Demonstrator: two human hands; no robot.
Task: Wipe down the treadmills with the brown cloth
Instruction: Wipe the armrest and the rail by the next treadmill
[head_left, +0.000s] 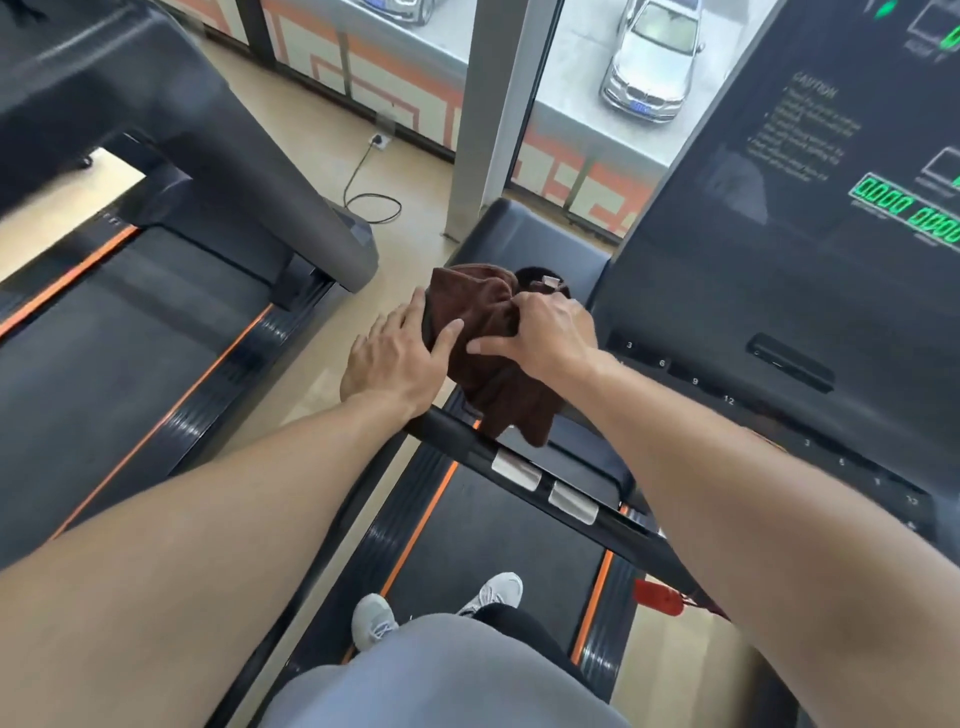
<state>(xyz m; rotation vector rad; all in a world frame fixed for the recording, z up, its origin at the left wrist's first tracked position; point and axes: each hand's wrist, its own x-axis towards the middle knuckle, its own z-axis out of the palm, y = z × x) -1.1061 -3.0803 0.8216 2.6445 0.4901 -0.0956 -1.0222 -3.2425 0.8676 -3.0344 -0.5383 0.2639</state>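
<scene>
The brown cloth (493, 343) is lying bunched over the treadmill's handrail (467, 436), beside the console (779, 270). The right hand (550, 332) is pinching its folds from above; the left hand (400, 358) is pressing spread fingers against its side. White shoes (374, 618) are standing on the belt (493, 545).

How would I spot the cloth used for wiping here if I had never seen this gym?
Start at the treadmill console with green digits on the right. Just left of it, both hands meet on the handrail. Under the left hand and right hand lies the brown cloth, the only soft, crumpled brown thing among hard black parts.
</scene>
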